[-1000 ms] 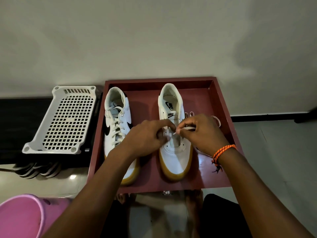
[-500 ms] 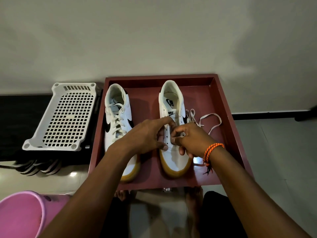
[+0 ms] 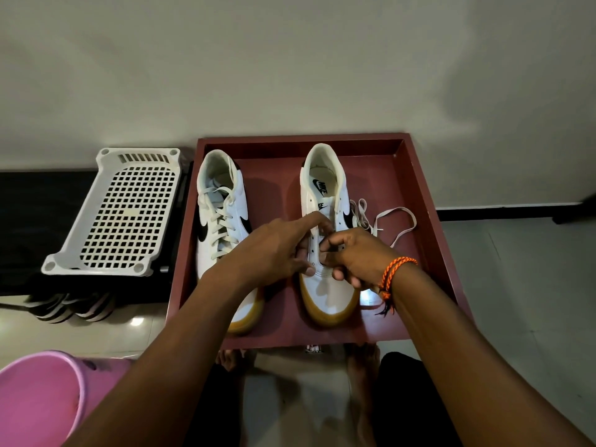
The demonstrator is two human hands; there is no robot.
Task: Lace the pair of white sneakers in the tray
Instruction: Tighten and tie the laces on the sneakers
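Note:
Two white sneakers stand in a maroon tray point(image 3: 419, 201), toes toward me. The left sneaker point(image 3: 222, 201) is laced. No lace shows in the visible eyelets of the right sneaker point(image 3: 324, 188). My left hand point(image 3: 274, 250) holds this shoe's left eyelet flap, thumb near the lowest eyelet and index finger stretched over the tongue. My right hand point(image 3: 358, 256), with an orange cord on its wrist, has its fingers curled at the right eyelet row and pinches the white lace point(image 3: 398, 219). The rest of the lace lies in loose loops on the tray beside the shoe.
A white perforated plastic rack point(image 3: 125, 214) lies left of the tray on a dark surface, with dark striped footwear point(image 3: 71, 306) under it. A pink plastic tub point(image 3: 38, 398) is at the lower left. The wall rises just behind the tray. My bare feet are below its near edge.
Both hands have moved down the right sneaker toward its lowest eyelets. The loose lace loops beside the shoe, hidden by my right hand before, have come into view.

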